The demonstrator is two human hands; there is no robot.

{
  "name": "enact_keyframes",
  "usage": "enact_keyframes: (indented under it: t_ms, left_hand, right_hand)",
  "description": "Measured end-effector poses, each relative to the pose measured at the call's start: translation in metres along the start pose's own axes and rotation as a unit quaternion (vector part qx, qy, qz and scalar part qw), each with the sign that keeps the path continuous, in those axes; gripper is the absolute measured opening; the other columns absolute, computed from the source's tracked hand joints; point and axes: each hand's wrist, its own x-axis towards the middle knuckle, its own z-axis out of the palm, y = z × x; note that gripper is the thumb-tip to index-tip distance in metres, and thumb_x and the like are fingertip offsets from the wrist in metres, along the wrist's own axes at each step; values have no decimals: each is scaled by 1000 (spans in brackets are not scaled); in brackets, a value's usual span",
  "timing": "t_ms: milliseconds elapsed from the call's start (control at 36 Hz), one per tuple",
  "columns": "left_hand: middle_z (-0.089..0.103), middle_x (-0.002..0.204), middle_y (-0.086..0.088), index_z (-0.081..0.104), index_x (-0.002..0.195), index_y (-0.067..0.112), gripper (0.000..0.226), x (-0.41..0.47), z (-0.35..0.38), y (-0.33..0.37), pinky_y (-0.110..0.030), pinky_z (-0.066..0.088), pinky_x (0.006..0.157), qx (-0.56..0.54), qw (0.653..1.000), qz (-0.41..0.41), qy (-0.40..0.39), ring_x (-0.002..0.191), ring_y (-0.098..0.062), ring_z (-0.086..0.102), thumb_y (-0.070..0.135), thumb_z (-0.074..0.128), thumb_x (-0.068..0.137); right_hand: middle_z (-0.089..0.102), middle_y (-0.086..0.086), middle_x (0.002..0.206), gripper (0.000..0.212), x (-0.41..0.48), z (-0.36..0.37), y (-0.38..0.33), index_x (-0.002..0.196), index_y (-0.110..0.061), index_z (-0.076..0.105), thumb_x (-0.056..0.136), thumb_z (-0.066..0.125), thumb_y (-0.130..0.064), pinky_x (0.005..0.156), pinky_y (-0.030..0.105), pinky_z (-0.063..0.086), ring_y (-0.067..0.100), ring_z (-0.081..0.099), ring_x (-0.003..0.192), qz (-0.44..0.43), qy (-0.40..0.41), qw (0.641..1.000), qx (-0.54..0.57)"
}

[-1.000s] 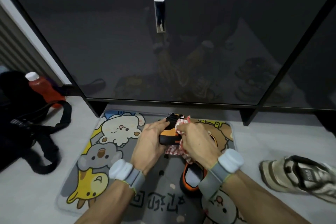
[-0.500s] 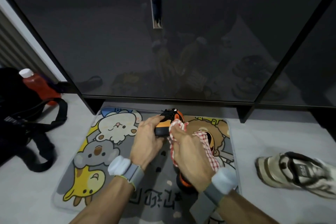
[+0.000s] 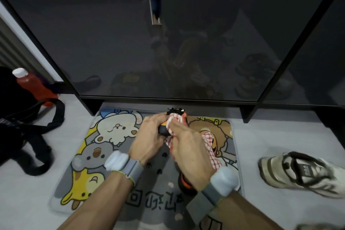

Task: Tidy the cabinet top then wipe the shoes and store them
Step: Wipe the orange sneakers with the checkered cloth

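- Step: wiping shoes. L hand (image 3: 149,136) curled round orange shoe (image 3: 162,129), above mat (image 3: 112,130), 6 o'clock of cabinet (image 3: 112,43).
- R hand (image 3: 188,151) pinches checked cloth (image 3: 174,120) against it.
- Next, prob: turn shoe, wipe remaining sides; white sneaker (image 3: 298,172) waits at 3 o'clock.

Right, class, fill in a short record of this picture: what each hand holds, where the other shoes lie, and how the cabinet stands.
left hand: holds an orange shoe above the mat
right hand: grips a red checked cloth against that shoe
second orange shoe: on the mat, partly hidden under the right wrist
pale trainer: on the floor, right of the mat
cabinet door: shut
far left: black bag with a red bottle
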Motion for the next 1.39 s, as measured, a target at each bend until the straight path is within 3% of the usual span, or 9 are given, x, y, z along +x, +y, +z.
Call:
enact_keyframes:
  t_ms: [194,333,417,556,694,833,1000,1250,1389]
  left_hand:
    - [57,136,-3,55,137,18,68,4,-3,6,-15,28,109,-50,997,-31,48,126,-19,52,-1,72,73]
    - [62,126,-14,24,155,30,86,1,4,4,-39,44,102,-76,993,-85,40,113,-32,59,1,63,83]
    - [58,130,-9,8,153,41,92,4,10,0,-36,44,105,-133,986,-102,-6,119,-22,58,5,58,85]
    - [54,135,-7,5,151,37,99,12,9,6,-30,44,103,-168,978,-110,-61,119,-16,57,36,68,75]
    - [51,136,2,23,146,27,84,13,5,4,-31,46,104,-159,986,-48,-31,126,-12,53,17,71,78]
    - [59,119,12,37,130,26,61,7,10,0,-15,47,89,-170,984,-52,22,108,0,59,15,74,83]
    - [62,114,9,30,130,28,71,3,5,-14,-22,45,85,-156,984,-90,-7,98,-3,61,42,78,80]
    - [61,111,12,34,128,27,68,8,5,-9,-19,48,89,-161,986,-46,-24,104,3,57,20,79,78]
    - [56,108,16,29,128,34,75,2,1,-9,-23,47,85,-145,987,-55,-42,99,3,56,30,81,75]
  right_hand:
    - [71,9,101,38,26,-14,13,120,-24,68,93,47,-7,77,31,51,25,66,91,82,21,996,18]
    - [70,0,114,38,7,-17,1,122,-22,67,95,50,-3,77,-9,29,13,64,103,21,13,999,29]
    - [67,-2,126,42,11,-20,0,124,-17,68,91,52,4,90,-14,13,8,59,115,-6,39,997,59]
    - [68,0,122,48,30,-23,7,121,-18,68,85,47,6,92,17,42,18,60,112,-19,26,999,34]
    - [61,2,133,53,36,-5,3,126,-10,65,78,51,9,105,32,45,20,56,123,-113,-25,993,-19]
    - [55,5,141,53,25,-4,10,133,-6,60,83,49,9,116,13,19,8,45,131,-105,24,992,59]
    - [44,-7,149,57,10,5,36,141,-16,53,89,50,7,116,15,22,3,40,138,-48,19,996,71]
    - [47,-8,145,58,19,-2,19,135,-13,59,84,52,12,114,8,20,-4,35,136,-100,24,988,113]
    - [47,-15,142,50,16,-6,39,136,-20,57,91,54,3,103,-6,13,-3,43,131,-2,21,997,70]
